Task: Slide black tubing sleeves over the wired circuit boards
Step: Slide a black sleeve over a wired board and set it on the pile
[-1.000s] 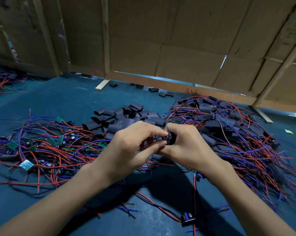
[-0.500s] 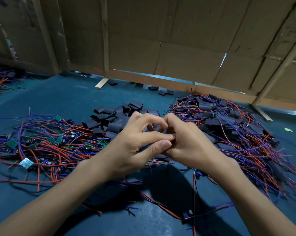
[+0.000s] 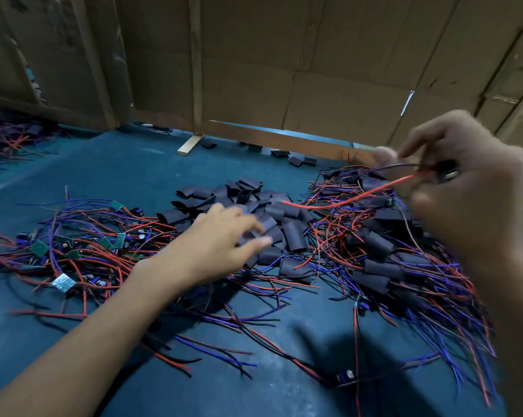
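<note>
Sleeves [image 3: 254,212] lie mid-worktop under our loose left hand [image 3: 224,236]; our right hand [image 3: 471,182] pinches a sleeved board [image 3: 445,173] above.

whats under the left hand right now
The left hand reaches over the pile of black tubing sleeves, fingertips at one sleeve. Whatever lies directly beneath the palm is covered.

Black sleeves [image 3: 294,236], red and blue wires [image 3: 82,254], teal table [image 3: 127,176].

The right hand [image 3: 465,182] holds a sleeved board (blurred) aloft by its wires; the left hand [image 3: 224,236] reaches over loose sleeves [image 3: 293,233].
</note>
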Available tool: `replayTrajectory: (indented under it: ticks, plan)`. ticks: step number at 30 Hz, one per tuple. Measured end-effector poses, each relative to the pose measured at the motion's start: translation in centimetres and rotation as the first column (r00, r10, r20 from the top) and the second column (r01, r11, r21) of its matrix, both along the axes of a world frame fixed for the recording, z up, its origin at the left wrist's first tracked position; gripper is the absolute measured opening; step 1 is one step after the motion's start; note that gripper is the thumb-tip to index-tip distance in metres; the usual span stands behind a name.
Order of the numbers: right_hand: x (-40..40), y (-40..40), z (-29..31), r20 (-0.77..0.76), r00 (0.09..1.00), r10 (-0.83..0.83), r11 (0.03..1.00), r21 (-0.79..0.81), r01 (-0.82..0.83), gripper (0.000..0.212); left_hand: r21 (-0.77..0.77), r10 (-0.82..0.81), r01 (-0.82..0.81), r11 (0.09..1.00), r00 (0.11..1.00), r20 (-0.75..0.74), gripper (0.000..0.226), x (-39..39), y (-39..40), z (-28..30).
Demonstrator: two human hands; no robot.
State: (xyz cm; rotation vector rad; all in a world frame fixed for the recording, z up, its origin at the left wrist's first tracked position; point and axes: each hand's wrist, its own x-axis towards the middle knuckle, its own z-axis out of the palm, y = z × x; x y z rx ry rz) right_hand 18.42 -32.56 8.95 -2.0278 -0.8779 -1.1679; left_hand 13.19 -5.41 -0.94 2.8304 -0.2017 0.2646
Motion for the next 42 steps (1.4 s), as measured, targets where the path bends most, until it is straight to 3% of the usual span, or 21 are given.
replayTrajectory:
  ticks: [1,3,6,7,9,11,13,15,17,19,20,22,24,26,28,31,33,36,38,40,42]
  plan:
    - [0.5,-0.8,0.2,-0.014,0.996,-0.083,0.997,0.001,0.083,0.027,0.129,0.068,-0.052,0.99,0.99,-0.123,0.047,0.1,0.0,-0.3]
    - [1.6,-2.1,0.1,-0.149,0.952,-0.268,0.962,-0.085,0.258,0.032,0.216,0.118,-0.073,0.974,0.972,-0.203,0.047,0.2,-0.3,-0.9]
    - [2.8,-2.7,-0.8,-0.534,0.744,-0.403,0.905,-0.357,0.234,0.056,0.188,0.093,-0.071,0.98,0.99,-0.109,0.037,0.3,-0.6,-0.9]
    - [3.0,-2.5,-1.1,-0.601,0.659,-0.452,0.874,-0.447,0.192,0.069,0.215,0.079,-0.064,0.975,0.995,-0.063,0.032,0.2,-0.6,-0.8]
    - [3.1,-2.0,-1.5,-0.553,0.56,-0.617,0.743,-0.644,0.183,0.106,0.31,0.037,-0.043,0.95,0.999,0.027,0.024,-0.1,-0.8,-0.9]
    - [2.7,-1.2,-1.1,-0.433,0.619,-0.655,0.678,-0.699,0.229,0.123,0.381,0.011,-0.036,0.924,0.998,0.067,0.024,-0.1,-1.1,-1.1]
    - [1.6,0.1,-0.9,-0.366,0.81,-0.458,0.806,-0.555,0.204,0.109,0.374,0.018,-0.034,0.927,0.999,0.047,0.029,0.1,-1.1,-0.9]
    - [-0.1,2.0,-1.2,-0.332,0.935,-0.125,0.939,-0.343,0.004,0.08,0.228,-0.009,-0.001,0.974,0.999,0.041,0.037,0.2,-0.8,-0.7]
    - [-1.4,3.9,-2.0,-0.368,0.928,0.056,0.934,-0.31,-0.179,0.064,-0.208,-0.054,0.069,0.976,0.996,0.077,0.039,-0.1,-0.9,-0.2]
    - [-2.3,5.4,-3.3,-0.459,0.887,0.05,0.84,-0.461,-0.286,0.067,-0.678,-0.087,0.119,0.726,0.993,0.081,0.02,-0.6,-1.3,1.0]
    - [-2.6,5.9,-3.9,-0.519,0.854,0.033,0.788,-0.512,-0.341,0.071,-0.798,-0.113,0.134,0.588,0.99,0.083,0.014,-0.8,-1.4,1.5]
    - [-2.9,6.5,-4.7,-0.61,0.792,0.029,0.755,-0.506,-0.417,0.065,-0.881,-0.181,0.146,0.45,0.981,0.07,0.02,-1.1,-1.4,2.1]
    - [-3.0,6.7,-4.9,-0.544,0.839,-0.005,0.762,-0.545,-0.349,0.042,-0.89,-0.251,0.139,0.435,0.967,0.028,0.02,-1.5,-1.6,2.6]
    - [-3.2,6.8,-5.0,-0.412,0.904,-0.114,0.731,-0.651,-0.204,0.035,-0.89,-0.284,0.126,0.439,0.959,-0.004,0.02,-1.7,-1.9,2.6]
    - [-3.5,7.0,-5.3,-0.377,0.914,-0.152,0.72,-0.676,-0.159,0.037,-0.876,-0.3,0.136,0.462,0.954,-0.01,0.024,-1.8,-2.6,2.3]
    - [-3.6,7.4,-6.1,-0.437,0.896,-0.082,0.764,-0.605,-0.225,0.03,-0.862,-0.321,0.164,0.48,0.947,0.002,0.029,-1.6,-2.7,2.0]
    - [-2.9,7.2,-6.2,-0.474,0.874,-0.109,0.781,-0.585,-0.22,0.037,-0.8,-0.299,0.188,0.569,0.954,0.012,0.027,-1.4,-1.6,2.2]
    - [-1.6,6.0,-5.8,-0.516,0.851,-0.096,0.895,-0.42,-0.154,0.033,-0.526,-0.116,0.152,0.837,0.988,0.1,0.019,-0.8,1.6,2.1]
    - [-0.8,5.1,-5.3,-0.542,0.834,-0.103,0.932,-0.345,-0.109,0.04,-0.242,-0.094,0.101,0.965,0.995,0.041,0.016,-0.5,3.6,1.9]
    - [0.0,4.3,-5.1,-0.589,0.799,-0.122,0.944,-0.317,-0.09,0.044,-0.034,-0.113,0.108,0.994,0.974,-0.194,0.029,-0.3,4.8,1.5]
    - [0.6,3.7,-5.1,-0.644,0.759,-0.092,0.962,-0.255,-0.1,0.037,0.037,-0.111,0.13,0.991,0.936,-0.334,0.038,-0.2,5.1,1.1]
